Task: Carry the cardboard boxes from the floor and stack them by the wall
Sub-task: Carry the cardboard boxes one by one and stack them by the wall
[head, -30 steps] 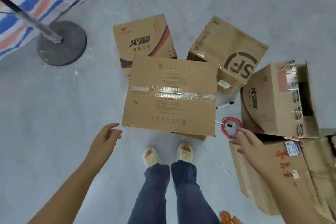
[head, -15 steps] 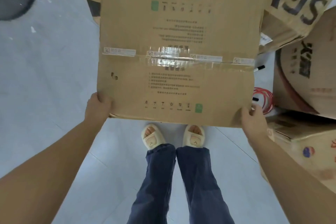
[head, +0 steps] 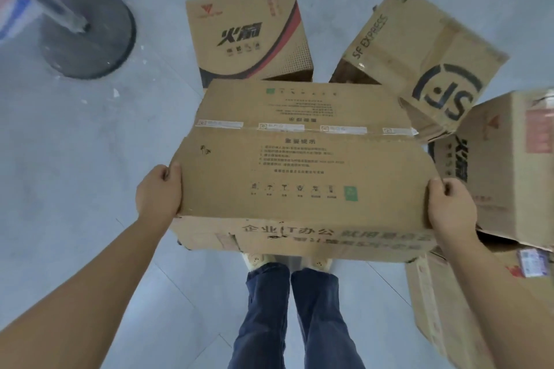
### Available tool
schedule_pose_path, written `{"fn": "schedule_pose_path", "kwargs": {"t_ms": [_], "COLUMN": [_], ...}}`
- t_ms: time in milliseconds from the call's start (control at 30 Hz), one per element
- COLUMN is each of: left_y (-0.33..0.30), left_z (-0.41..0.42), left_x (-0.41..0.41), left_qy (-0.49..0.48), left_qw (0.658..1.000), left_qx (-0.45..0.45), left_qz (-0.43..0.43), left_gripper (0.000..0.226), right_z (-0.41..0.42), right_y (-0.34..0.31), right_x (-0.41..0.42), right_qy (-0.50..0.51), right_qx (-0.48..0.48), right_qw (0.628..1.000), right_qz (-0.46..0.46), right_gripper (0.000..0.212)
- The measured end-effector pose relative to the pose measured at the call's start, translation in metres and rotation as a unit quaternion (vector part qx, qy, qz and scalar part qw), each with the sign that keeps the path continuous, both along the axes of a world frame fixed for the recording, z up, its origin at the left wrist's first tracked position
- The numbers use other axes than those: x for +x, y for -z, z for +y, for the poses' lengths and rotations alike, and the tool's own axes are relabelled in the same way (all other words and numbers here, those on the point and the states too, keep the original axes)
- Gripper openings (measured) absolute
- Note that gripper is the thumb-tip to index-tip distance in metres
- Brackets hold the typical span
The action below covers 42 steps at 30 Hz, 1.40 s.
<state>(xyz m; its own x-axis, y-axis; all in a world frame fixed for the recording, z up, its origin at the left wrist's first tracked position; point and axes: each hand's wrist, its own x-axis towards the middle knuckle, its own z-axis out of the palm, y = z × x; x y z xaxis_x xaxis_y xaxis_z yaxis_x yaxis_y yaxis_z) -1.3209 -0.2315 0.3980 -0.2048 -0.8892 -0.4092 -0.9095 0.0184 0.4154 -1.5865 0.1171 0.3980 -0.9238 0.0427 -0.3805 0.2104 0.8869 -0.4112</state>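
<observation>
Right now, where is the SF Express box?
In the head view, the SF Express box lies tilted on the floor at upper right, just beyond the taped box held in both hands.

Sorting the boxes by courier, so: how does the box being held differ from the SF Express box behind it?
The held box is gripped at its near corners by the left hand and right hand; the SF Express box lies on the floor, untouched. The held box carries small printed text and a taped seam; the SF Express box bears a large black logo and looks dented. Both are brown cardboard.
</observation>
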Motion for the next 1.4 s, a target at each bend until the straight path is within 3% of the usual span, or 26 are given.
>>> {"fn": "schedule_pose_path", "kwargs": {"t_ms": [233,467,867,1133,1400], "left_y": [-0.128,-0.223,-0.278,-0.283,-0.273], "left_z": [0.024,0.096,0.298,0.428,0.536], "left_x": [0.072,0.168,0.324,0.431,0.558], "left_qy": [-0.097,-0.279,-0.546,-0.683,-0.768], "left_qw": [0.994,0.952,0.82,0.704,0.614], "left_qx": [-0.038,-0.088,-0.158,-0.185,-0.18], "left_qz": [0.034,0.091,0.07,0.061,0.043], "left_gripper": [0.038,0.032,0.03,0.03,0.033], "right_z": [-0.035,-0.082,-0.168,-0.179,-0.152], "right_y": [-0.113,-0.197,-0.265,-0.285,-0.283], "right_x": [0.02,0.035,0.16,0.332,0.537], "right_qy": [-0.086,-0.26,-0.552,-0.689,-0.767], "right_qx": [-0.056,-0.149,-0.192,-0.19,-0.168], "right_qw": [0.995,0.954,0.812,0.697,0.616], "right_qz": [-0.004,0.005,-0.007,-0.05,-0.066], "right_gripper": [0.032,0.03,0.028,0.036,0.036]}}
